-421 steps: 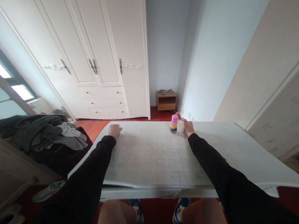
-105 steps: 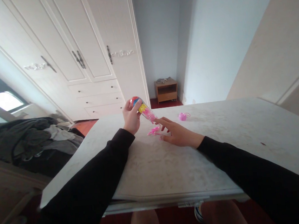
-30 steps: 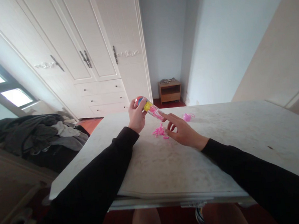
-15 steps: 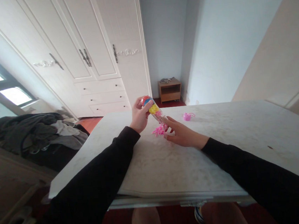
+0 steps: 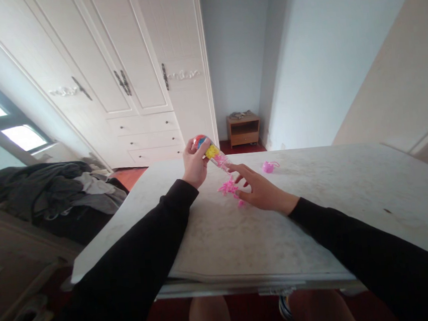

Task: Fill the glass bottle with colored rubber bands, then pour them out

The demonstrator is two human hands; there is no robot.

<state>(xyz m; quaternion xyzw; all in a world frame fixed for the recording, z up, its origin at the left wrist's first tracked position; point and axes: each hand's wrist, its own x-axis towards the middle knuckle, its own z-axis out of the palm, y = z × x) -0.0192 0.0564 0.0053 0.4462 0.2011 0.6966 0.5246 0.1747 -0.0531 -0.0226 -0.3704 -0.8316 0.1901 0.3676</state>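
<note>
My left hand [image 5: 194, 163] is wrapped round a clear plastic bottle [image 5: 213, 153] that tilts down to the right. Red, blue, yellow and pink layers of small pieces show inside it. Below the bottle's lower end lies a small heap of pink pieces [image 5: 227, 186] on the table. My right hand [image 5: 256, 189] is beside that heap, its fingers apart and curved, with fingertips near the bottle's mouth. I cannot tell whether they touch it. A pink lid with a loop [image 5: 268, 167] sits farther off to the right.
The pale, stained table [image 5: 301, 243] spans the view before me. Dark clothes [image 5: 50, 191] are piled at the left. A white wardrobe [image 5: 139, 51] and a small wooden nightstand [image 5: 244, 130] stand beyond the table.
My left hand has moved the bottle slightly left and up, away from the heap. The fingers of my right hand have spread, and more pink pieces show on the table near its thumb.
</note>
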